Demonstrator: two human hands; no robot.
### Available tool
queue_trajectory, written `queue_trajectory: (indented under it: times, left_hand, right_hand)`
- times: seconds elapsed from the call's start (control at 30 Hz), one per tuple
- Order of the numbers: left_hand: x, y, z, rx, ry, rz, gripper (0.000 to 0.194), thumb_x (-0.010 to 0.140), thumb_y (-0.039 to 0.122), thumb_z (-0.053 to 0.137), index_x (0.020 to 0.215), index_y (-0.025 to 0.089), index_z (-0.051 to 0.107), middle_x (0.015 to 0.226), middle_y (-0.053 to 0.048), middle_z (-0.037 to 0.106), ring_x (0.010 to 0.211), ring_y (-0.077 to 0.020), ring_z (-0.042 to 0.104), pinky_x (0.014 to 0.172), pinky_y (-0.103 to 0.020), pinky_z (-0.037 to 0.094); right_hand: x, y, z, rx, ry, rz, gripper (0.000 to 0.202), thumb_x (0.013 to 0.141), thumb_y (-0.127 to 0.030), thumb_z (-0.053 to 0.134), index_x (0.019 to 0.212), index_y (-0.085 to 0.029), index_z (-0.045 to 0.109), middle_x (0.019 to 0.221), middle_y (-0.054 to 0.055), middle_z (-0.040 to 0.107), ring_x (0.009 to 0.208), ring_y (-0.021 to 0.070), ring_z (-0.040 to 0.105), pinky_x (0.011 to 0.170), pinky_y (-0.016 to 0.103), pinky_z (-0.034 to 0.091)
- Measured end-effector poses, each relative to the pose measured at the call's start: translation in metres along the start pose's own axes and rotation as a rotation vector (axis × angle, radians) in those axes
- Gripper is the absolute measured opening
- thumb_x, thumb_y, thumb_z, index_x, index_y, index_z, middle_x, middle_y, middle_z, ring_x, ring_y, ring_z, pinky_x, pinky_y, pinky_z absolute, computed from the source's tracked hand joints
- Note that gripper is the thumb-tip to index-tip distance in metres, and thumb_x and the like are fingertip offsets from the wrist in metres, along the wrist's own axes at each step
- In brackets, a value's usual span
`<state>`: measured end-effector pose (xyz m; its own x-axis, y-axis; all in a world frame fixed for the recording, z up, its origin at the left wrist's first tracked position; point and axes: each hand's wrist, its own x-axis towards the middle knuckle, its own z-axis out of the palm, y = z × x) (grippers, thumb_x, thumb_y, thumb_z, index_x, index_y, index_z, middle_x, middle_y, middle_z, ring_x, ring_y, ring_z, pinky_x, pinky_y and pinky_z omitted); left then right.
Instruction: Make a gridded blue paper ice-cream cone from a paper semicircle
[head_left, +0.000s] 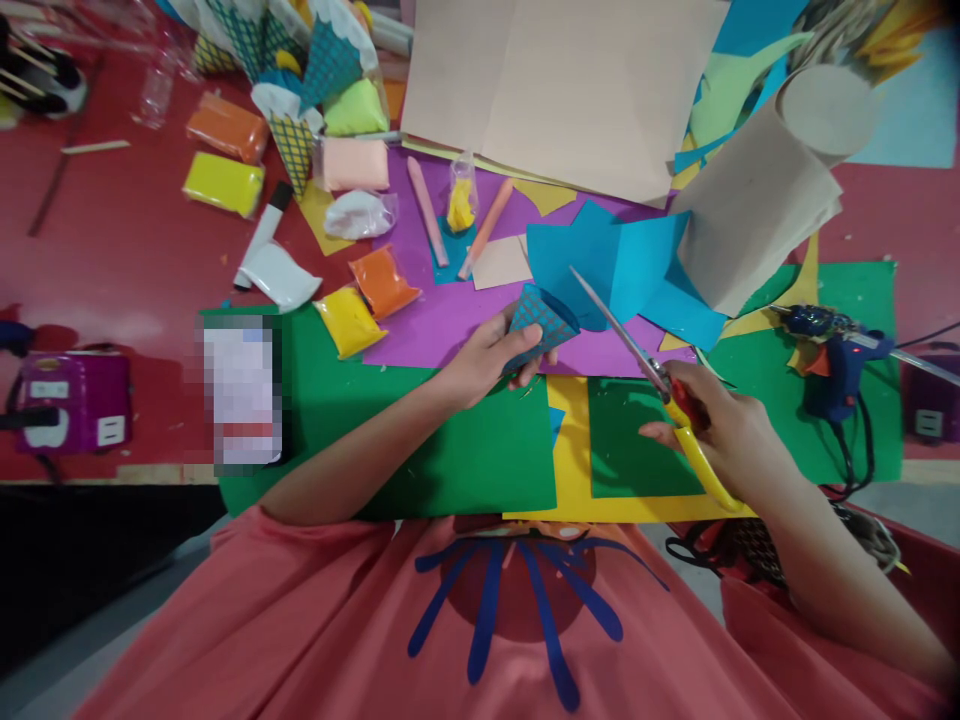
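Observation:
My left hand is wrapped round a small blue paper cone marked with a crosshatch pattern, its wide mouth facing right. In my right hand is a pair of scissors with yellow and red handles. The blades point up and left, close together, and lie apart from the cone. Behind the blades is a cut blue foam sheet, resting on a purple sheet. Green sheets and a yellow sheet lie below my hands.
Packets of coloured clay and finished cones crowd the left side. A phone lies at the near left. On the right are a blue glue gun with its cord and a beige roll. Large beige sheets cover the back.

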<state>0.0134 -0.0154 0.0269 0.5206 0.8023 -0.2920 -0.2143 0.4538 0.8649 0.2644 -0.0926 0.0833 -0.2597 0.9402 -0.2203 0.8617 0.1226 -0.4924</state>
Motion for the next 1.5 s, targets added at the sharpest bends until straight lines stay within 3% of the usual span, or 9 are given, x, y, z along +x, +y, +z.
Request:
queue_trajectory:
  times: [0.13,0.27,0.5,0.73,0.83,1.0,1.2,1.4,1.5]
  left_hand:
    - [0.003,-0.003,-0.004,0.015,0.065,0.104,0.051,0.063,0.056,0.079,0.084,0.015,0.056,0.075,-0.002,0.068,0.063,-0.0111,0.065,0.056,-0.02,0.047]
    - [0.006,-0.004,-0.004,-0.075,0.047,0.101,0.038,0.067,0.042,0.076,0.086,0.014,0.059,0.083,-0.004,0.07,0.072,-0.0156,0.069,0.07,-0.028,0.053]
    - [0.007,-0.003,-0.004,-0.173,0.076,0.043,0.026,0.062,0.03,0.069,0.08,0.016,0.057,0.071,0.001,0.063,0.056,-0.0085,0.057,0.054,-0.021,0.046]
    - [0.007,-0.008,-0.007,0.115,0.227,0.188,0.029,0.061,0.03,0.077,0.078,0.019,0.056,0.07,0.004,0.053,0.062,-0.0083,0.049,0.063,-0.026,0.044]
    - [0.007,-0.009,-0.007,0.167,0.231,0.216,0.03,0.062,0.032,0.077,0.072,0.019,0.051,0.07,0.003,0.053,0.067,-0.0109,0.051,0.068,-0.029,0.045]
    - [0.007,-0.017,-0.009,0.31,0.319,0.298,0.038,0.064,0.036,0.077,0.087,0.022,0.05,0.074,0.004,0.047,0.063,-0.0092,0.043,0.063,-0.026,0.04]
    - [0.007,-0.027,-0.016,0.434,0.203,0.344,0.035,0.075,0.041,0.063,0.102,0.024,0.049,0.087,0.0,0.055,0.075,-0.0126,0.052,0.07,-0.028,0.045]
    - [0.005,-0.022,-0.02,0.751,0.195,0.449,0.035,0.084,0.037,0.058,0.114,0.023,0.046,0.098,-0.002,0.06,0.079,-0.0134,0.058,0.07,-0.027,0.047]
    - [0.003,-0.019,-0.02,0.886,0.19,0.404,0.037,0.081,0.03,0.061,0.114,0.024,0.046,0.092,0.001,0.061,0.072,-0.012,0.057,0.065,-0.025,0.045]
  right_hand:
    - [0.0,0.002,-0.013,-0.066,0.025,0.027,0.059,0.084,-0.069,0.046,0.114,-0.018,0.053,0.071,0.005,0.06,0.057,0.0177,0.058,0.054,0.025,0.041]
    - [0.001,0.009,-0.024,-0.179,-0.007,0.08,0.062,0.084,-0.07,0.046,0.116,-0.018,0.057,0.062,0.003,0.059,0.052,0.0176,0.058,0.052,0.025,0.04]
    - [0.016,0.036,-0.014,-0.398,-0.024,0.073,0.07,0.083,-0.076,0.036,0.114,-0.019,0.063,0.061,0.007,0.064,0.052,0.0269,0.062,0.045,0.028,0.033]
    - [0.06,0.025,-0.017,-0.395,-0.022,0.218,0.045,0.085,-0.044,0.06,0.123,-0.019,0.06,0.08,0.013,0.073,0.069,0.0318,0.067,0.055,0.03,0.035]
    - [0.08,0.019,-0.017,-0.331,0.049,0.2,0.044,0.083,-0.037,0.063,0.122,-0.018,0.061,0.092,0.016,0.073,0.08,0.0321,0.068,0.061,0.032,0.039]
    - [0.11,0.013,-0.004,-0.236,0.107,0.182,0.046,0.083,-0.036,0.064,0.125,-0.019,0.058,0.099,0.013,0.073,0.084,0.0307,0.068,0.071,0.037,0.048]
    - [0.143,0.008,0.01,-0.182,0.171,0.066,0.048,0.08,-0.026,0.065,0.127,-0.022,0.054,0.104,0.01,0.07,0.094,0.0296,0.067,0.084,0.043,0.052]
    - [0.141,-0.004,0.003,-0.281,0.144,-0.007,0.046,0.084,-0.025,0.062,0.128,-0.016,0.053,0.115,0.016,0.064,0.109,0.0342,0.061,0.094,0.053,0.048]
    - [0.125,-0.017,-0.005,-0.232,0.2,-0.037,0.034,0.09,-0.029,0.055,0.122,-0.016,0.057,0.114,0.017,0.064,0.113,0.0357,0.058,0.096,0.056,0.046]
